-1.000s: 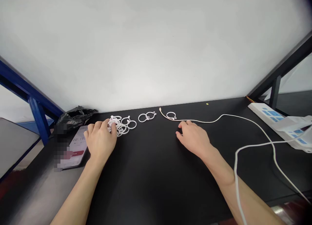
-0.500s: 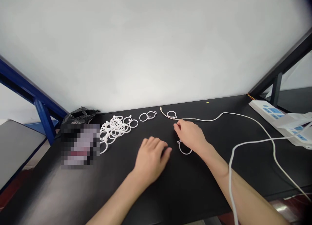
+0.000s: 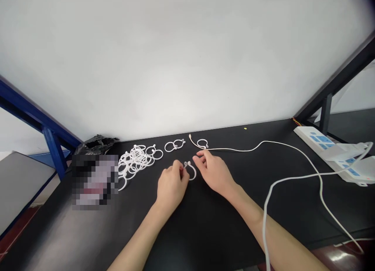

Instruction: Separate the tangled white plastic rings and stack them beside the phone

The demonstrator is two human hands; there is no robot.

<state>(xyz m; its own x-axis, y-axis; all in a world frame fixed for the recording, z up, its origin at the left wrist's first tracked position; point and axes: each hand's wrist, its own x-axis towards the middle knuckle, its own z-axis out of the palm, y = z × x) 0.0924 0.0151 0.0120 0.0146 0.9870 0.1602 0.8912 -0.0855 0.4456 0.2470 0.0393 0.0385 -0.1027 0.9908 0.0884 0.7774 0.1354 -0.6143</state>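
Black tabletop (image 3: 205, 232), frame centre: left hand (image 3: 171, 185) pinches a white plastic split ring (image 3: 194, 176) by its knobbed end (looks light, springy, best held there); right hand (image 3: 213, 173) open just beside.

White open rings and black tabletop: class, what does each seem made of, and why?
The white open rings look like moulded plastic: opaque, matt, with small knobbed ends. The black tabletop seems a laminate or painted board, smooth and faintly glossy, given the soft sheen across it; its core is hidden.
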